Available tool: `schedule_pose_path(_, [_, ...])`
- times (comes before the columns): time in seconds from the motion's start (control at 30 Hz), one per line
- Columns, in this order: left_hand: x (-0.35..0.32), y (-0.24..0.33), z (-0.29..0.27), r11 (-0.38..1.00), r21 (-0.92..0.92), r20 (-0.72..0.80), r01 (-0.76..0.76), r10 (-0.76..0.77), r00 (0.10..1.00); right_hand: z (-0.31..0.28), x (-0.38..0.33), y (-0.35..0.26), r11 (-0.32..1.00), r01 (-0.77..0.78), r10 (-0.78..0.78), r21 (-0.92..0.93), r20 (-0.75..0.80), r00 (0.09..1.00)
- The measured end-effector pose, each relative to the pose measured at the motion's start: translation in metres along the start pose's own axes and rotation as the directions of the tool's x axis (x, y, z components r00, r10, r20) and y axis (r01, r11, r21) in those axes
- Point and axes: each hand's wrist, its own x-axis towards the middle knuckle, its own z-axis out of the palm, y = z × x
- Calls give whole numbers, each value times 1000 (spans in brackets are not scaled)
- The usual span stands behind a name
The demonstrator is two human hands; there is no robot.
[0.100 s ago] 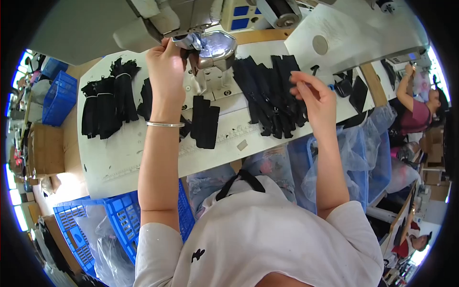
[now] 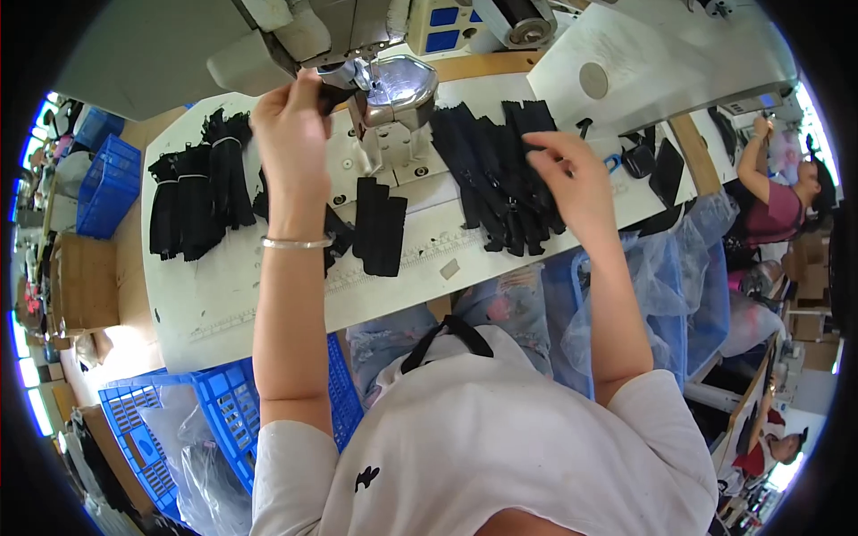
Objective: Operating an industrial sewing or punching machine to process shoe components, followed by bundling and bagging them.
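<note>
My left hand (image 2: 295,138) is raised beside the metal head of a sewing machine (image 2: 396,89). Its fingers pinch a black strip (image 2: 336,96), which sticks out toward the machine; much of it is hidden by the hand. My right hand (image 2: 576,179) hovers at the right end of a fanned pile of black zippers (image 2: 496,179), thumb and forefinger apart, nothing seen between them. A short stack of black strips (image 2: 380,228) lies on the white table (image 2: 429,277) in front of the machine, between my forearms.
Tied black bundles (image 2: 201,188) lie at the table's left. A grey-white machine panel (image 2: 661,62) rises at the back right, near a small black case (image 2: 637,161). Blue crates (image 2: 232,411) stand below left; plastic sheeting (image 2: 643,277) hangs at right. Another person (image 2: 778,210) sits far right.
My left hand has drawn back left from the machine, bringing the black strip into sight. My right hand has shifted slightly left, its palm turning down over the zippers.
</note>
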Motion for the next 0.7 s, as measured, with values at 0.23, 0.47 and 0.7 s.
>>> schedule_pose_path(0.23, [-52, -15, -98, 752, 656, -42, -66, 124, 991, 32, 2, 20, 648, 337, -220, -683, 255, 942])
schedule_pose_path(0.47, [-71, -31, -111, 426, 901, 21, -81, 145, 989, 55, 4, 18, 599, 483, -239, -639, 433, 869])
schedule_pose_path(0.7, [-116, -39, -7, 432, 722, 384, -540, 399, 833, 46, 14, 10, 962, 165, -131, -219, 161, 978])
